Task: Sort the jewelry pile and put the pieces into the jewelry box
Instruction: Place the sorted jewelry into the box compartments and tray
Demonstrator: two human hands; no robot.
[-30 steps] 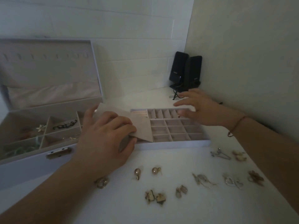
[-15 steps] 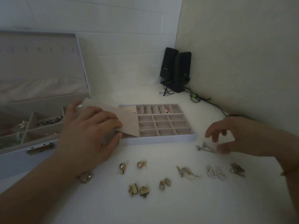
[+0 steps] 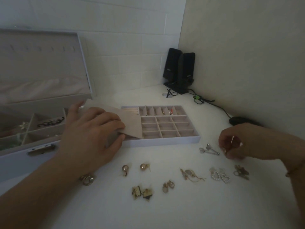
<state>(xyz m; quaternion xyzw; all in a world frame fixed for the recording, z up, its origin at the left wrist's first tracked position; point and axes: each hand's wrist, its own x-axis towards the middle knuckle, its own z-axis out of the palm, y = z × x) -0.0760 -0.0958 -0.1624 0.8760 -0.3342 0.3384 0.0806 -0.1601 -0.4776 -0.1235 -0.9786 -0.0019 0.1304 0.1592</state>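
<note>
An open pale jewelry box (image 3: 14, 161) stands at the left, with a black piece (image 3: 51, 121) in one compartment. Beside it lies a divided tray (image 3: 165, 140) with small pieces in its back row. My left hand (image 3: 92, 134) grips the tray's beige velvet flap (image 3: 132, 125), fingers on top and thumb beneath. My right hand (image 3: 237, 142) hovers low over the table with curled fingers and pinches a small gold earring (image 3: 224, 150), just right of the silver pins (image 3: 208, 149). Pearl earrings (image 3: 135, 167), gold-and-black earrings (image 3: 142, 192) and pearl heart earrings (image 3: 220, 176) lie in front.
Two black speakers (image 3: 179, 70) stand in the back corner, and their cable (image 3: 214, 104) runs along the right wall to a black mouse (image 3: 237, 120). A gold ring-like piece (image 3: 87, 179) lies under my left forearm. The raised box lid (image 3: 41, 63) stands at the left.
My right hand has left the tray's back row, dropped to the table beside the silver pins and closed on the small gold piece. My left hand kept its hold on the flap.
</note>
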